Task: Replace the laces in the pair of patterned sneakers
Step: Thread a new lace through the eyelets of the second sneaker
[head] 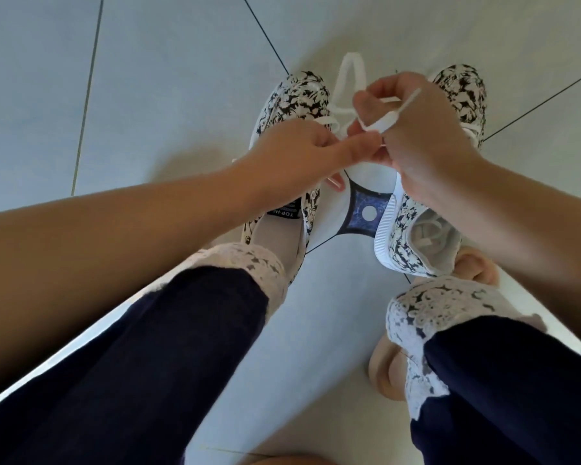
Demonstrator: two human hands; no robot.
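Pinching a flat white shoelace (386,121) in left hand (299,146) fingertips and gripping its loop in curled right hand (420,135) fingers, above the black-and-white patterned left sneaker (292,99) on pale floor tiles (148,78). Seemingly partway: threaded near that toe only; matching right sneaker (460,82) lacing mostly hidden.

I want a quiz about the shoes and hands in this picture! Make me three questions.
1. True or false: the left hand and the right hand both hold the white lace.
2. What lies inside the right sneaker?
3. The floor is: A) carpet B) tiles C) grass

Key: 1 true. 2 a coiled lace. 3 B.
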